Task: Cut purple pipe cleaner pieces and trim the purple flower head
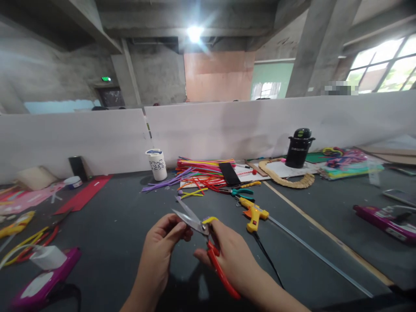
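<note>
My right hand grips a pair of scissors with red and yellow handles, their blades spread apart and pointing up and to the left. Close beside the lower blade, my left hand has its thumb and fingers pinched together; whatever lies in that pinch is too small or hidden to name. Beyond the blades lie a few yellow and purple pipe cleaners. A yellow glue gun with a long clear glue stick rests to the right of my right hand, near teal-handled pliers.
A heap of coloured pipe cleaners lies along the white partition. A white cup and a black canister stand at the back. Purple power strips sit on both sides. Another pair of scissors lies left.
</note>
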Available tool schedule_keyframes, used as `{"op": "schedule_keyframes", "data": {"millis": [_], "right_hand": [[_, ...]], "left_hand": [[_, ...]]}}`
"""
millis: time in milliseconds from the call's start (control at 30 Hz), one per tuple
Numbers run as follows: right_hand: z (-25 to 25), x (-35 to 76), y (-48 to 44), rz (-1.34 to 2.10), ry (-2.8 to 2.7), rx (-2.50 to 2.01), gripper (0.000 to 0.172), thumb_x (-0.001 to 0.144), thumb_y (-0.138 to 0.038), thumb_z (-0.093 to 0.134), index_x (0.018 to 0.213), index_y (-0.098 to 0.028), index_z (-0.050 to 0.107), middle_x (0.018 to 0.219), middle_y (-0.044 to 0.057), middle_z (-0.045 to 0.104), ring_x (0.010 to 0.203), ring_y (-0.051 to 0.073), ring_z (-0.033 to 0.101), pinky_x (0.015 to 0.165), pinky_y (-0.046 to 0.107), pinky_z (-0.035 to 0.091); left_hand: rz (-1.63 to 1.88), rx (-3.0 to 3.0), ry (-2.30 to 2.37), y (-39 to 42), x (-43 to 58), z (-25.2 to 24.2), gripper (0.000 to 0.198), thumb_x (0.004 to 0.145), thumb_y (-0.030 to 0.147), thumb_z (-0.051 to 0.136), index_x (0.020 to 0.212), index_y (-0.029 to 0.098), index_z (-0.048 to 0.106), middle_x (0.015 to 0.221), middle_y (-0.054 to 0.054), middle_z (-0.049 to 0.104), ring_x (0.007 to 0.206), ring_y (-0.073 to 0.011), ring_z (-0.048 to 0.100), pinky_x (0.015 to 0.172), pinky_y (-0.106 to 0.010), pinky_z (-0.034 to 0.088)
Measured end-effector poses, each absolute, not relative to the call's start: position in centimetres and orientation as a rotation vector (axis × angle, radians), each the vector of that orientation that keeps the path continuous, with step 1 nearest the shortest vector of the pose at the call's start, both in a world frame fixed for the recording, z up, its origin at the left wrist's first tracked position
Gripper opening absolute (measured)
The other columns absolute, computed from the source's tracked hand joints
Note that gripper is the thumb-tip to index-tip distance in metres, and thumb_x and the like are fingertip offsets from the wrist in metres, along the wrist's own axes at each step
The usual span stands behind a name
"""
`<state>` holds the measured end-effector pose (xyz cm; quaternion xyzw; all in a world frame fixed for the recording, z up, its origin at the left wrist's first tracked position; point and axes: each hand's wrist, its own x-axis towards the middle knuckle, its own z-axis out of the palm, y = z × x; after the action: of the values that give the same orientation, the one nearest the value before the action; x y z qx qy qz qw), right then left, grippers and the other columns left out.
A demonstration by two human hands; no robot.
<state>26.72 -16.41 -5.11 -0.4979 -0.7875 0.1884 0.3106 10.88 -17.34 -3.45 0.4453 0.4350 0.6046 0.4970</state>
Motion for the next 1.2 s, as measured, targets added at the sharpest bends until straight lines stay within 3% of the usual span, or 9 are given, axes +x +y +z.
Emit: {"op": "schedule_keyframes", "data": {"millis": [433,767,1200], "right_hand": [[-5.32,26.56,-17.15,0.295,-2.161,-1.349,0.040,0.071,-0.057,0.053,0.081,-0.019,0.047,0.075,0.004,0.059,0.065,0.019,0.053,0.055,0.025,0.032],[-5.39,26.61,-17.22,0.295,-2.180,-1.381,0.040,0.071,-0.057,0.053,0.082,-0.018,0.049,0.075,0.004,0.060,0.065,0.020,0.055,0.054,0.026,0.032],[-5.54,26.44,-17.23,0.352,-2.177,-1.350,0.037,0.073,-0.055,0.052,0.078,-0.018,0.048,0.072,0.004,0.060,0.062,0.018,0.054,0.053,0.024,0.031]], "left_hand": [[1.544,1.153,1.105,-18.21,10.55,-2.67,0.005,0.070,0.021,0.062,0.070,0.016,0.061,0.062,0.002,0.057,0.057,-0.0099,0.049,0.057,-0.020,0.039],[1.547,1.013,1.078,-18.08,10.63,-2.96,0.012,0.064,0.017,0.066,0.075,0.016,0.061,0.059,0.003,0.060,0.054,-0.0093,0.052,0.054,-0.019,0.040],[1.516,1.097,1.067,-18.27,10.62,-2.60,0.006,0.069,0.022,0.063,0.070,0.016,0.060,0.057,0.003,0.056,0.054,-0.0096,0.048,0.055,-0.020,0.038]]}}
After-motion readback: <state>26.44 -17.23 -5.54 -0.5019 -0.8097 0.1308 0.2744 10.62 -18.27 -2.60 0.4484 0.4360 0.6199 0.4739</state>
